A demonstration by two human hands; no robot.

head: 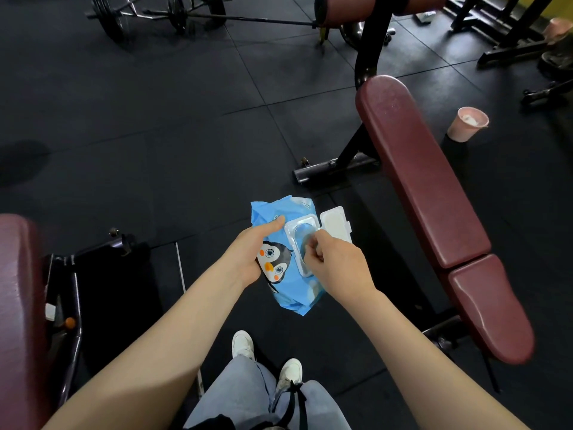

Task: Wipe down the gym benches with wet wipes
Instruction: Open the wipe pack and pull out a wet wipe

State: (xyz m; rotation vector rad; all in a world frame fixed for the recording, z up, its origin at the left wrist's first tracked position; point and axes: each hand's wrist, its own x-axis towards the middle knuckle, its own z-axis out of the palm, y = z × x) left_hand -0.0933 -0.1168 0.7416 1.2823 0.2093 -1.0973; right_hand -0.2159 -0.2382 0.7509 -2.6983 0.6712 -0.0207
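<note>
A blue pack of wet wipes [290, 294] with a penguin print is held in front of me, above the floor. My left hand [251, 251] grips its left side, thumb lying across the top. The pack's white lid [335, 224] is flipped open to the right. My right hand [336, 263] has its fingertips curled at the pack's opening, pinching there; I cannot see a wipe clearly. A long maroon padded bench [418, 178] runs along my right. Another maroon bench pad [15, 305] lies at the left edge.
A pink cup [466, 125] holding something white stands on the black rubber floor beyond the right bench. The bench's black frame foot [335, 169] lies just ahead. Barbells and weight plates [176, 13] sit at the far left. My legs and white shoes [266, 358] are below.
</note>
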